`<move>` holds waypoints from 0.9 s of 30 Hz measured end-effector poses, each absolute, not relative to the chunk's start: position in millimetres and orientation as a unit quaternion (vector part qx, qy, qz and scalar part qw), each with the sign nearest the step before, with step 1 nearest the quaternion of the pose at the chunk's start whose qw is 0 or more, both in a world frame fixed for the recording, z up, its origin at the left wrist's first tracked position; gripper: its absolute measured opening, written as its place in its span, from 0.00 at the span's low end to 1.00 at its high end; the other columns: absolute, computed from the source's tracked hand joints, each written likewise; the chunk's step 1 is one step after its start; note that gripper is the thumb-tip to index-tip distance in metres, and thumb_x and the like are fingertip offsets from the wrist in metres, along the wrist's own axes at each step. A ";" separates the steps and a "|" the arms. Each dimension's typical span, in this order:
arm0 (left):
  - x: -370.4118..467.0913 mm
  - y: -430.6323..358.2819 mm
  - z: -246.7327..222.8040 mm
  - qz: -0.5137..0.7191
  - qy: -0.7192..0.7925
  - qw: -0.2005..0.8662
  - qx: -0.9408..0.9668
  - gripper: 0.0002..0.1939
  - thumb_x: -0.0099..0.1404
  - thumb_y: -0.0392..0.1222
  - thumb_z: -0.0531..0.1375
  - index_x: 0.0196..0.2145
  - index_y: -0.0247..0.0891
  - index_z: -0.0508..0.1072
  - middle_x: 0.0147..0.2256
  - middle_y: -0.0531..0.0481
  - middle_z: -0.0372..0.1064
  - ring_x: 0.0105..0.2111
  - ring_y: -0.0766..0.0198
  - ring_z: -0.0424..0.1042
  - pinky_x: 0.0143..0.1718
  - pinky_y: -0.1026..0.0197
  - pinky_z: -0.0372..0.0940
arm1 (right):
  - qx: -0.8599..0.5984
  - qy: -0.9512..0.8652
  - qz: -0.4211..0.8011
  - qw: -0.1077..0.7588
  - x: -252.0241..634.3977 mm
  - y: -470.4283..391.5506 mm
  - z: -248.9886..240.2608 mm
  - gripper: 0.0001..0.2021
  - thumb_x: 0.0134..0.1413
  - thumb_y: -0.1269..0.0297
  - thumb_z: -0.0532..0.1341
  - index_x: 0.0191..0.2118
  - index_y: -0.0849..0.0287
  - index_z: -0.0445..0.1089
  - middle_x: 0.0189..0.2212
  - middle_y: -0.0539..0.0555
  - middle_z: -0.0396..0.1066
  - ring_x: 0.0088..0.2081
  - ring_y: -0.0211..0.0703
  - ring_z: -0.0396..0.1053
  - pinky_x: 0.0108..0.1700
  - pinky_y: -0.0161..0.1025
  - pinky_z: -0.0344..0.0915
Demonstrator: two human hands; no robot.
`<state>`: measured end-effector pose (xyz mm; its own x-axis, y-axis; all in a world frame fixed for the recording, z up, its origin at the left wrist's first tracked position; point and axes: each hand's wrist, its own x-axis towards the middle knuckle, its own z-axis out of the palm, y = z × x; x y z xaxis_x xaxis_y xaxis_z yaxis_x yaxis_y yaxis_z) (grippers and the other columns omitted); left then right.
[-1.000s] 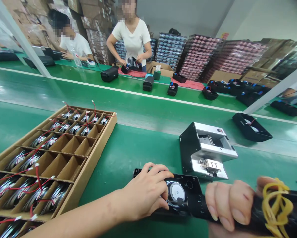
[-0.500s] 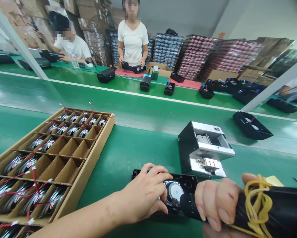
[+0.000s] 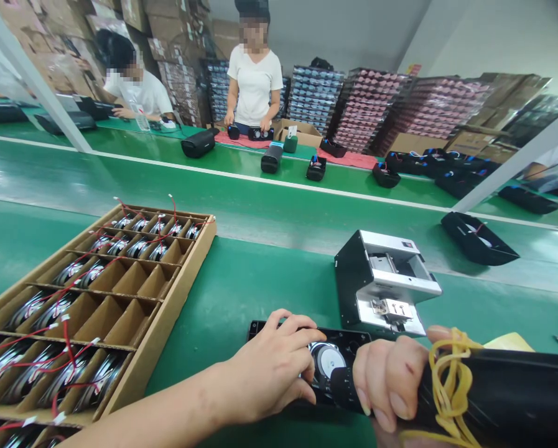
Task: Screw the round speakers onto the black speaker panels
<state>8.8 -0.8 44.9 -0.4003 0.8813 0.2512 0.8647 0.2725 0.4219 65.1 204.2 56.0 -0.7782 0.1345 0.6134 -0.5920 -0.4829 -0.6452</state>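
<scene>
A black housing (image 3: 353, 339) lies on the green bench with a round speaker (image 3: 328, 361) set in it. My left hand (image 3: 283, 358) rests over the housing's left part, fingers curved against its edge and the speaker's left side. My right hand (image 3: 393, 379) is wrapped round a black cylindrical tool (image 3: 516, 386), tilted low, its narrower front end over the speaker's lower right. Yellow rubber bands (image 3: 451, 379) are wound round the tool behind my fingers. What the tool's tip touches is hidden.
A divided cardboard tray (image 3: 185, 274) of wired speakers stands at the left. Behind the housing is a silver and black machine (image 3: 385, 280). Black casings, one a nearby open casing (image 3: 479, 239), lie along the belt (image 3: 260, 205). Two people in white shirts are across it.
My right hand and the tool have shifted left, further over the speaker. My left hand has hardly moved. The standing person across the belt has lowered the black parts towards the red cloth.
</scene>
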 end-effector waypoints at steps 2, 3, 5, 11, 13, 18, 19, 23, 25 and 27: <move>8.7 -0.8 44.8 0.255 0.796 0.015 0.548 0.15 0.68 0.51 0.67 0.38 0.39 0.68 0.60 0.51 0.66 0.64 0.56 0.57 0.64 0.49 0.42 | 0.244 -0.452 0.840 0.173 60.5 217.5 45.7 0.19 0.69 0.51 0.58 0.28 0.55 0.70 0.10 0.43 0.52 0.07 0.36 0.46 0.12 0.34 0.54; 8.3 -0.9 44.7 0.255 0.795 0.015 0.549 0.15 0.69 0.51 0.67 0.38 0.39 0.68 0.60 0.51 0.66 0.64 0.56 0.57 0.64 0.49 0.42 | 0.245 -0.450 0.845 0.152 58.4 222.5 42.0 0.19 0.69 0.51 0.58 0.28 0.54 0.70 0.09 0.43 0.51 0.06 0.36 0.46 0.12 0.34 0.54; 7.3 -1.4 44.6 0.259 0.791 0.013 0.555 0.17 0.69 0.54 0.66 0.40 0.38 0.68 0.60 0.49 0.66 0.64 0.55 0.57 0.63 0.49 0.42 | 0.267 -0.450 0.844 0.114 56.2 226.9 38.7 0.19 0.70 0.51 0.58 0.28 0.54 0.71 0.08 0.42 0.50 0.06 0.37 0.47 0.11 0.34 0.55; 4.8 -3.9 51.6 0.280 0.771 0.045 0.570 0.32 0.61 0.65 0.68 0.52 0.39 0.69 0.60 0.46 0.66 0.63 0.51 0.58 0.64 0.49 0.47 | 0.293 -0.447 0.822 0.196 66.4 206.4 54.4 0.17 0.74 0.58 0.52 0.36 0.53 0.75 0.13 0.44 0.54 0.08 0.33 0.50 0.13 0.32 0.58; 5.0 -4.6 56.5 0.244 0.775 0.060 0.580 0.39 0.58 0.66 0.69 0.57 0.39 0.67 0.64 0.45 0.62 0.66 0.51 0.55 0.66 0.47 0.47 | 0.277 -0.452 0.813 0.239 69.6 200.8 59.3 0.13 0.74 0.58 0.53 0.44 0.51 0.75 0.15 0.44 0.58 0.08 0.34 0.52 0.14 0.32 0.59; 6.6 -4.4 63.5 0.102 0.796 0.045 0.595 0.43 0.55 0.62 0.70 0.62 0.39 0.64 0.73 0.40 0.38 0.69 0.42 0.44 0.63 0.36 0.53 | 0.218 -0.479 0.805 0.275 72.2 195.8 57.5 0.14 0.74 0.56 0.53 0.57 0.51 0.69 0.18 0.43 0.60 0.09 0.34 0.52 0.14 0.33 0.59; 7.0 -4.1 63.5 0.092 0.799 0.041 0.592 0.42 0.55 0.60 0.70 0.62 0.40 0.64 0.73 0.39 0.37 0.69 0.41 0.44 0.63 0.36 0.54 | 0.211 -0.481 0.806 0.274 72.8 194.6 55.6 0.14 0.75 0.57 0.52 0.56 0.52 0.69 0.18 0.43 0.60 0.10 0.34 0.54 0.15 0.33 0.60; 7.9 -3.6 62.1 0.082 0.808 0.038 0.583 0.37 0.58 0.56 0.67 0.62 0.41 0.67 0.72 0.37 0.39 0.68 0.39 0.46 0.62 0.37 0.56 | 0.181 -0.489 0.804 0.288 75.8 188.3 48.3 0.18 0.71 0.50 0.55 0.57 0.53 0.68 0.21 0.44 0.61 0.14 0.35 0.57 0.18 0.35 0.62; 8.1 -4.1 62.1 0.079 0.808 0.036 0.582 0.36 0.59 0.56 0.66 0.62 0.42 0.67 0.71 0.36 0.41 0.66 0.38 0.49 0.62 0.37 0.56 | 0.168 -0.497 0.800 0.293 76.6 186.3 46.2 0.23 0.65 0.44 0.60 0.57 0.53 0.67 0.22 0.43 0.61 0.14 0.34 0.57 0.18 0.35 0.61; 7.9 -4.7 62.7 0.076 0.809 0.034 0.582 0.35 0.60 0.56 0.65 0.63 0.42 0.67 0.70 0.36 0.42 0.65 0.39 0.52 0.61 0.38 0.57 | 0.155 -0.503 0.803 0.279 76.3 185.6 45.8 0.22 0.67 0.43 0.58 0.56 0.52 0.67 0.21 0.44 0.61 0.15 0.35 0.58 0.19 0.36 0.62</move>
<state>7.9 -4.7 62.7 -0.3204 0.9467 0.0330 0.9362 0.3111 0.1636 76.3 185.6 45.8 -0.7956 0.2922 0.5307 -0.6050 -0.3380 -0.7209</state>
